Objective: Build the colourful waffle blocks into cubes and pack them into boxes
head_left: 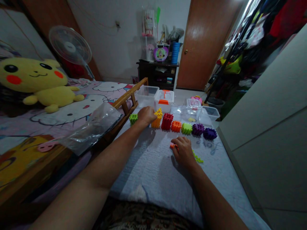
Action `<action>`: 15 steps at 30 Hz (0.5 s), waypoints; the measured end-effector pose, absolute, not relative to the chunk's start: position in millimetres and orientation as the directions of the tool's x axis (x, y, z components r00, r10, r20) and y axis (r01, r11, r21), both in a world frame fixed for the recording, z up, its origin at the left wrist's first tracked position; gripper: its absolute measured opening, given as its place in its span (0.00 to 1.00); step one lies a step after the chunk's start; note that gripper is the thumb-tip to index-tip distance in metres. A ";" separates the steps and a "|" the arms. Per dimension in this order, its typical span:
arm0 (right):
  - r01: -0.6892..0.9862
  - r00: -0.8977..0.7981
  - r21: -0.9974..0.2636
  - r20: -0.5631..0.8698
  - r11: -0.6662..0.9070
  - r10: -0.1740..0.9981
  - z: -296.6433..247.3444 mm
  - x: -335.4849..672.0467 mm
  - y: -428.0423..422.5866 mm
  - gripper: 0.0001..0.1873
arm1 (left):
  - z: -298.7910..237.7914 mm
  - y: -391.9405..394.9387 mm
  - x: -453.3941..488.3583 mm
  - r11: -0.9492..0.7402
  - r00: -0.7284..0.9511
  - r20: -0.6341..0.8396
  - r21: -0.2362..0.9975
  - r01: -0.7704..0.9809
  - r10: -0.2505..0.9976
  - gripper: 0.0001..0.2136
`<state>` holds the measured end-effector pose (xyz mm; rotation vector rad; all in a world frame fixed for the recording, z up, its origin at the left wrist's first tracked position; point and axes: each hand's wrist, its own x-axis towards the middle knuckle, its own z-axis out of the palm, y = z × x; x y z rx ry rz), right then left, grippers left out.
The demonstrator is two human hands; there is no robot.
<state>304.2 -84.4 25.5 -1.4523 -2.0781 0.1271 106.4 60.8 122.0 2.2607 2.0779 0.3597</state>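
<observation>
My left hand [146,115] was stretched out to the far row of toy blocks, with its fingers at the left side of the yellow stack [157,120]. The stack stood just beyond my fingertips, rising a little above them on its far side; I could not tell whether my fingers were clamped on it or only resting against it, as the back of the hand hid them.

My right hand [184,150] was nearer to me, low over the blue cloth [153,163], fingers bent. The small orange piece [171,146] showed at the gap between thumb and forefinger, partly covered by them, and I could not tell whether they pinched it. A lime green piece [198,157] lay on the cloth just beside that hand, on its right, its near end in view and the rest behind my hand.

To the left of my left hand stood a green stack [133,119]. Right of the yellow one, the row ran on: a red stack [167,122], an orange stack [176,126], a light green stack [186,128], a purple stack [198,129] and a dark violet stack [210,134], all beyond my right hand.
</observation>
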 end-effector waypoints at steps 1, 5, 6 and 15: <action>0.827 -0.228 -0.396 0.412 0.399 0.882 25.1 304.3 -84.3 0.08 | 120.6 62.7 106.7 -0.092 0.067 0.134 0.184 0.979 0.989 0.14; 0.826 -0.234 -0.391 0.416 0.405 0.879 23.5 304.9 -83.8 0.08 | 118.4 65.9 107.2 -0.082 0.064 0.124 0.146 0.986 0.990 0.14; 0.826 -0.234 -0.392 0.416 0.405 0.879 23.5 304.8 -83.9 0.09 | 118.6 65.6 107.5 -0.079 0.062 0.118 0.142 0.987 0.991 0.14; 0.820 -0.196 -0.406 0.463 0.403 0.865 25.4 308.3 -82.3 0.10 | 118.3 51.8 100.0 -0.085 0.067 0.166 0.099 0.992 0.984 0.14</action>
